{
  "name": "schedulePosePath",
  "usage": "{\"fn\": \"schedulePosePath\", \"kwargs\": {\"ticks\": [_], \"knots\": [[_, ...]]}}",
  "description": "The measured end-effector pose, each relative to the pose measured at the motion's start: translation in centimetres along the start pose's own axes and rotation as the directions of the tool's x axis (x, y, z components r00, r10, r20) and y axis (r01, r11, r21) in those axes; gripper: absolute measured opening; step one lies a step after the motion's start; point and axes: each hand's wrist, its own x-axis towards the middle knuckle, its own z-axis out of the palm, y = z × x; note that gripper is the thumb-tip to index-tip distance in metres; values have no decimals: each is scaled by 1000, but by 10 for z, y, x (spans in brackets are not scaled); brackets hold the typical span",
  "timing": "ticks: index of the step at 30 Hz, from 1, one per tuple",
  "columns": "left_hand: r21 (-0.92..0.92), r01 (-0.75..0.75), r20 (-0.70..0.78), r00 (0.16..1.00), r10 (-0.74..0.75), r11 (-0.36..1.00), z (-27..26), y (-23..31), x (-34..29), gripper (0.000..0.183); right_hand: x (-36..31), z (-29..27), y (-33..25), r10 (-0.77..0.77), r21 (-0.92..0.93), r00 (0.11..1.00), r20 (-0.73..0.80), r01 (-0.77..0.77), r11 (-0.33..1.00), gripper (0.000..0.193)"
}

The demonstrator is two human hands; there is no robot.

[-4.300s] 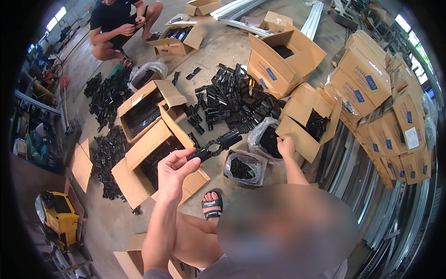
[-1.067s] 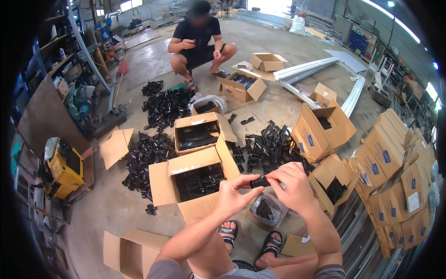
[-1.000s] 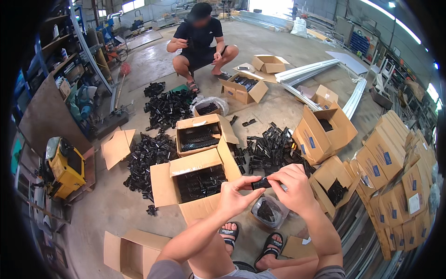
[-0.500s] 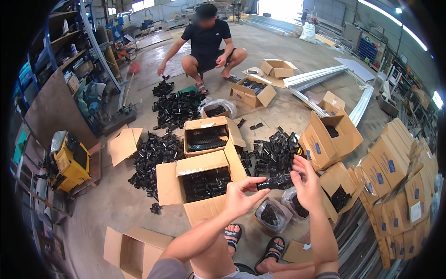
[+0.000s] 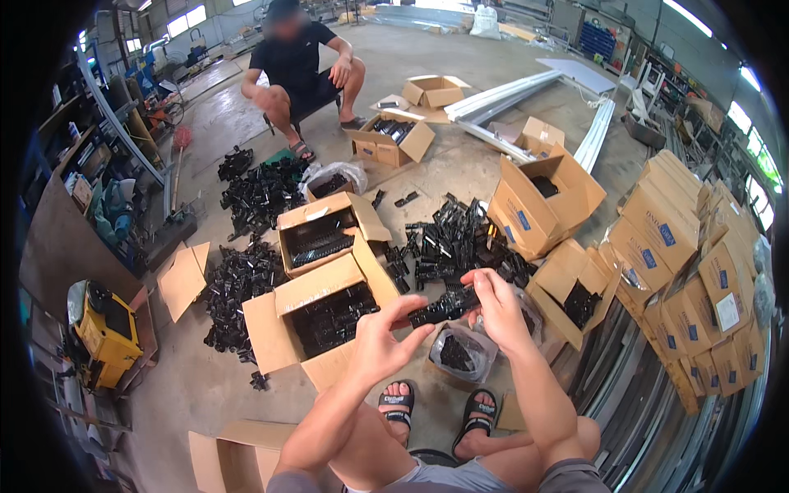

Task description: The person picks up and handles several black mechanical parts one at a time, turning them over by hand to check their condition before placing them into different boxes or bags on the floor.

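Note:
Above the boxes, my two hands hold a dark black plastic part [image 5: 448, 307] level between them. My left hand [image 5: 382, 337] has thumb and fingers closed about its left end. At the other end, my right hand [image 5: 498, 312] grips it with fingers and thumb. Just below lies a plastic-lined box [image 5: 462, 353] with small black pieces inside. A heap of similar black parts [image 5: 460, 246] spreads on the floor beyond my hands. To the left, an open cardboard box [image 5: 267, 329] contains rows of black parts.
Another open box [image 5: 308, 222] of black parts stands behind, with black heaps [image 5: 234, 296] to its left. At right are open cartons [image 5: 567, 197], stacked cartons [image 5: 666, 230] and long metal profiles [image 5: 625, 411]. A co-worker [image 5: 300, 66] sits at the far left. A yellow machine [image 5: 107, 337] stands left.
My view has swung, so the scene sits further left and higher. My hands still hold the part, now tilted up at the right. The co-worker's reaching arm has drawn back from the heap.

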Motion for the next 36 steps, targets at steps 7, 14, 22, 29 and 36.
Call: {"fn": "schedulePosePath", "kwargs": {"ticks": [7,14,22,29,36], "knots": [[80,-55,148,988,43,995,0,-10,-2,50,1,-9,12,85,-28,995,57,-84,996,33],[-523,497,228,865,-448,693,-2,-37,3,42,2,-12,2,17,89,993,115,-27,996,41],[-528,577,293,813,-503,624,3,-40,5,41,9,-9,12,88,85,996,8,-88,992,42],[-551,679,401,725,-560,484,-6,-41,5,40,10,-1,14,110,67,993,-39,-108,992,46],[-528,670,351,732,-584,521,-5,-36,5,39,12,-4,26,121,109,992,-16,-119,987,48]]}}
